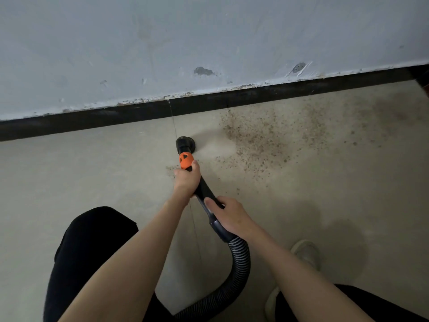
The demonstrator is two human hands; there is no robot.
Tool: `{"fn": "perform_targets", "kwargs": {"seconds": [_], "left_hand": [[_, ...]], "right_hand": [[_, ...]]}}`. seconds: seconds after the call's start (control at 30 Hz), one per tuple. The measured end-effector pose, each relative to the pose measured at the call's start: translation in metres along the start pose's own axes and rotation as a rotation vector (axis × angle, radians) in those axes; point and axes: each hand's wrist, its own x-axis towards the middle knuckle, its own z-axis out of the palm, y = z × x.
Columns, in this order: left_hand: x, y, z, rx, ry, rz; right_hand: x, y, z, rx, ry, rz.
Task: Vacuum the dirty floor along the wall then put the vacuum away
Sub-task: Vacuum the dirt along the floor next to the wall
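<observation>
Your left hand (187, 180) is stretched forward, fingers and thumb wrapped round the vacuum wand (204, 190) just behind its orange collar (185, 161). Your right hand (226, 214) sits further back on the same wand, fingers curled over the dark handle just ahead of where the ribbed hose (239, 266) joins; thumb lies along the top. Both forearms reach out from the bottom edge, left arm nearly straight, right arm angled in from the right. The round black nozzle (184, 142) sits on the floor (92, 173), beyond the collar and near the black baseboard (116, 117) but not touching it. To the right of the nozzle, a pale cleared patch, then a wide scatter of brown grit (267, 138) running along the baseboard. A small smudge of grit also lies just left of your left hand. Above the baseboard, the grey wall (162, 43), chipped and scuffed along its lower edge. Behind your right hand the hose loops down and back between your black-clad knees (92, 240). A pale shoe (306, 252) is planted right of the hose. Nothing lies between nozzle and grit.
</observation>
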Motion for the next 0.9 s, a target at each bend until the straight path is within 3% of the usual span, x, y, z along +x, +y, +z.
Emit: {"fn": "perform_targets", "kwargs": {"seconds": [0.43, 0.9], "left_hand": [[-0.044, -0.031, 0.011, 0.064, -0.169, -0.01], [-0.038, -0.059, -0.069, -0.185, 0.065, -0.13]], "right_hand": [[-0.049, 0.027, 0.017, -0.096, 0.14, 0.059], [-0.035, -0.023, 0.052, -0.315, -0.114, -0.097]]}}
